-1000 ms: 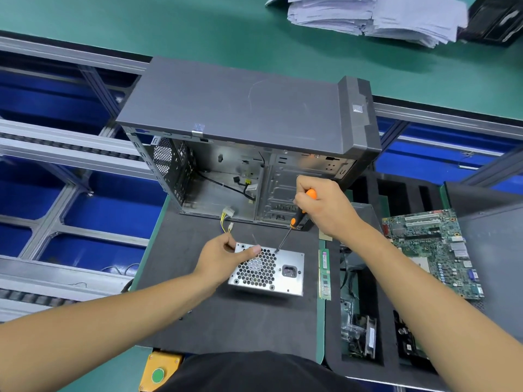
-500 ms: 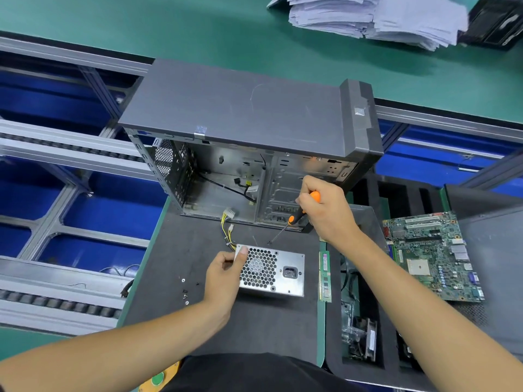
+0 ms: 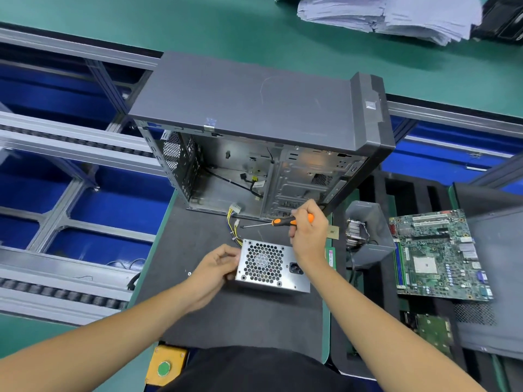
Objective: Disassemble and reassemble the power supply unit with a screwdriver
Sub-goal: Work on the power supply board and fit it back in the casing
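PSU (image 3: 273, 265) is sitting out of the case on the dark mat (image 3: 240, 306) on your desk, fan grille up, right in front of the open tower (image 3: 254, 137), which is at its 12 o'clock, with the yellow and black wire bundle (image 3: 233, 224) trailing off its 11 o'clock corner. Your left hand (image 3: 215, 271) is curled round the unit's 9 o'clock edge, fingers pinching it, and your right hand (image 3: 308, 237) is wrapped round the orange and black screwdriver (image 3: 283, 222), which lies nearly flat with the tip pointing toward 9 o'clock, above the unit and not on any screw. My guess is you're between screws, so before you go in again, stand the driver up square to the screw head and seat the tip fully before you turn, otherwise it'll cam out and chew the head. Keep that left hand pressing down so the box doesn't skate on the mat. Also there's a tiny bright speck on the mat at about 9 o'clock from your left hand (image 3: 189, 273), might be a loose screw, can't really tell, so don't sweep it off with your arm.
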`<move>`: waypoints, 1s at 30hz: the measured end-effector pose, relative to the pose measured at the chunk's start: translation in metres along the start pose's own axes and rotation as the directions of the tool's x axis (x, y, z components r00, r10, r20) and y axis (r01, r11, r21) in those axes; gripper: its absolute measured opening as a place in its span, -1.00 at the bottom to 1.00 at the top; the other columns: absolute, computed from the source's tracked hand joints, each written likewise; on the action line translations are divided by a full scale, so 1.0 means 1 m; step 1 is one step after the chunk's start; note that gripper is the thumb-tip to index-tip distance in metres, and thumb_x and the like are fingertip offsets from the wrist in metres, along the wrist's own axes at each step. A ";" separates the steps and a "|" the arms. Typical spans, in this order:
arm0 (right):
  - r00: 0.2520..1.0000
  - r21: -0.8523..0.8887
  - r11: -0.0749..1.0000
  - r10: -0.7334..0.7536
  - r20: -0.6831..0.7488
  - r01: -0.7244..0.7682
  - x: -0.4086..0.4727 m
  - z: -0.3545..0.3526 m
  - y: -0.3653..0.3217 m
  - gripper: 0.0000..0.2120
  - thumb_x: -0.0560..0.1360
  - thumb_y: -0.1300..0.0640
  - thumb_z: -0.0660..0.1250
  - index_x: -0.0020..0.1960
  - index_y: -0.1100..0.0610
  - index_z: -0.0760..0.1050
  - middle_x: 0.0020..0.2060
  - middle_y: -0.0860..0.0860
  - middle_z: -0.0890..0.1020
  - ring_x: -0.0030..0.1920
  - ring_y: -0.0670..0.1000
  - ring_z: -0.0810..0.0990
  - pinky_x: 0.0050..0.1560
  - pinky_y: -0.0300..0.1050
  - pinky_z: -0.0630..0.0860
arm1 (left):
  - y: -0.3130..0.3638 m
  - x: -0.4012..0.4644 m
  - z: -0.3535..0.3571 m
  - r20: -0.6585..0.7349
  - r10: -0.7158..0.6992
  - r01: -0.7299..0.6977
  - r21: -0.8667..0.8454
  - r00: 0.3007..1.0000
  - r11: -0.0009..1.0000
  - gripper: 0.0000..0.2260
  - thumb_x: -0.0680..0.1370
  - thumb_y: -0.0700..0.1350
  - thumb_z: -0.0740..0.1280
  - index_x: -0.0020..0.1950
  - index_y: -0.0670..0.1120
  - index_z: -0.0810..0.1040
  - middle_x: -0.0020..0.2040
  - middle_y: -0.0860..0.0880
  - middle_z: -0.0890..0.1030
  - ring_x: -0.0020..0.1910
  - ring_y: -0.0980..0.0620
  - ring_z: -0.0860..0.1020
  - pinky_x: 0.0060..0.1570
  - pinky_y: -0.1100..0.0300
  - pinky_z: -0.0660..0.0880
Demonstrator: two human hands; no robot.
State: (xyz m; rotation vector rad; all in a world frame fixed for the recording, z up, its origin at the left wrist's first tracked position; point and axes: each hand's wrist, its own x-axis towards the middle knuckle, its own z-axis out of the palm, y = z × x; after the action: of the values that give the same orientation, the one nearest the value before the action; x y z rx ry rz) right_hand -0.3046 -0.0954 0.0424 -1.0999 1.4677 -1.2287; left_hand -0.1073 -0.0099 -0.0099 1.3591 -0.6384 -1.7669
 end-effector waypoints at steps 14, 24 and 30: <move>0.998 -0.004 0.998 -0.055 -0.014 0.055 -0.001 0.005 0.011 -0.75 0.57 0.27 0.22 -0.28 0.22 0.31 -0.51 0.06 0.37 -0.48 0.09 0.38 -0.44 -0.15 0.32 | 0.000 0.027 -0.030 0.179 -0.012 -0.025 0.205 0.984 0.978 -0.63 0.57 -0.45 0.32 0.34 -0.20 0.49 -0.10 -0.27 0.57 -0.11 -0.07 0.58 0.09 0.12 0.51; 0.997 -0.010 0.998 -0.067 -0.027 0.067 -0.001 0.005 0.013 -0.74 0.57 0.28 0.22 -0.28 0.17 0.31 -0.50 0.05 0.37 -0.47 0.11 0.39 -0.46 -0.17 0.32 | 0.033 0.043 -0.015 0.441 -0.119 -0.060 0.371 0.890 0.927 -0.55 0.54 -0.51 0.31 0.40 -0.22 0.45 0.29 -0.28 0.61 0.23 -0.06 0.61 0.23 0.10 0.56; 0.995 -0.027 0.997 -0.080 -0.054 0.079 0.003 0.005 0.015 -0.77 0.59 0.35 0.18 -0.25 0.29 0.32 -0.47 0.25 0.37 -0.48 0.10 0.38 -0.44 -0.19 0.35 | 0.041 0.037 -0.012 0.453 -0.191 0.031 0.336 0.871 0.941 -0.61 0.64 -0.20 0.26 0.48 -0.15 0.41 0.38 -0.21 0.56 0.38 -0.09 0.51 0.40 0.06 0.34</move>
State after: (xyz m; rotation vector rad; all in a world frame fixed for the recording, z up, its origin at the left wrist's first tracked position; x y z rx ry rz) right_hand -0.3012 -0.0977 0.0270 -1.1593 1.4964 -1.3085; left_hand -0.0881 -0.0622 -0.0017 1.1761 -1.1817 -2.1944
